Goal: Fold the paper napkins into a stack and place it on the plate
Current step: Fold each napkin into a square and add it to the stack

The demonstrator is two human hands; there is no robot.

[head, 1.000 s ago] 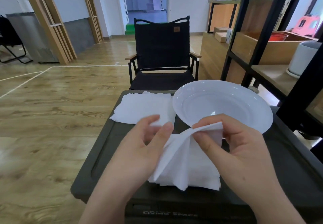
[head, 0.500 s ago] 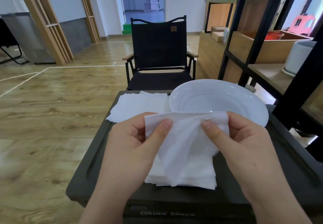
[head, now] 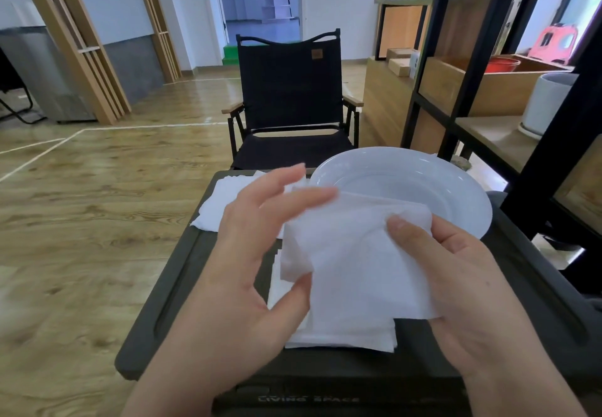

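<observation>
A napkin (head: 355,254) is pinched by the left hand (head: 257,254) and right hand (head: 456,273) above the stack (head: 342,335), seemingly to square its fold.

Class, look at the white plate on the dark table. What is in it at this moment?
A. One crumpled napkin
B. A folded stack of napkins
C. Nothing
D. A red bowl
C. The plate shows only its bare white inside; the napkin is held in front of it by both hands, and the folded stack lies on the table.
</observation>
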